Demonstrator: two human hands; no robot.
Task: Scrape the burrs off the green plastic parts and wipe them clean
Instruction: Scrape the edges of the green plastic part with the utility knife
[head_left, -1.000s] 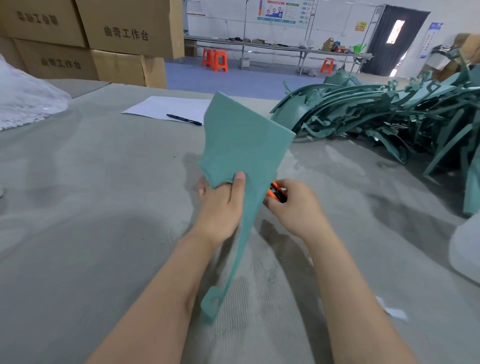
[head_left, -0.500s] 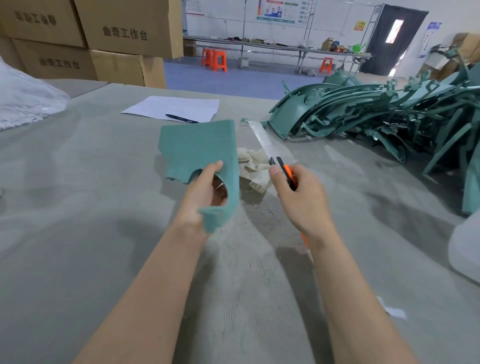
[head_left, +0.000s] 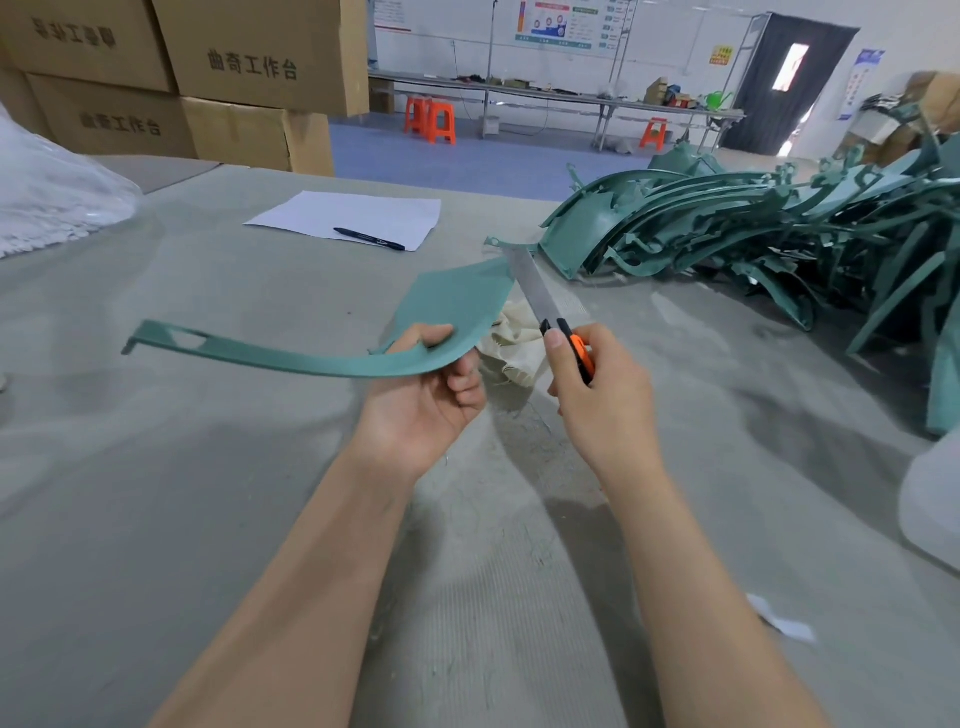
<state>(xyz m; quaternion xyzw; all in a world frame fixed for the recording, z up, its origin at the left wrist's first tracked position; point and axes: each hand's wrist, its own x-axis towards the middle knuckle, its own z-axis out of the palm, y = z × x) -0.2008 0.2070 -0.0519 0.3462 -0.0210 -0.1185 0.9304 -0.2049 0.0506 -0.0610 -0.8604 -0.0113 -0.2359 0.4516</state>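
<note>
My left hand (head_left: 431, 395) grips a green plastic part (head_left: 447, 306) above the table, thumb on top of its wide panel. A long curved strip of the part reaches out to the left. My right hand (head_left: 597, 395) holds an orange and black utility knife (head_left: 576, 351). Its long steel blade (head_left: 530, 283) points up and away, lying against the panel's right edge. A cream cloth (head_left: 511, 338) lies on the table just behind both hands, partly hidden by the part.
A heap of green plastic parts (head_left: 753, 239) fills the right side of the grey felt table (head_left: 208, 493). White paper (head_left: 363, 213) with a black pen (head_left: 369, 239) lies farther back. Cardboard boxes (head_left: 234, 78) stand at back left beside a clear plastic bag (head_left: 47, 202).
My left hand has turned the green part from upright to nearly flat, its strip now pointing left. The knife blade has come up against the panel's right edge.
</note>
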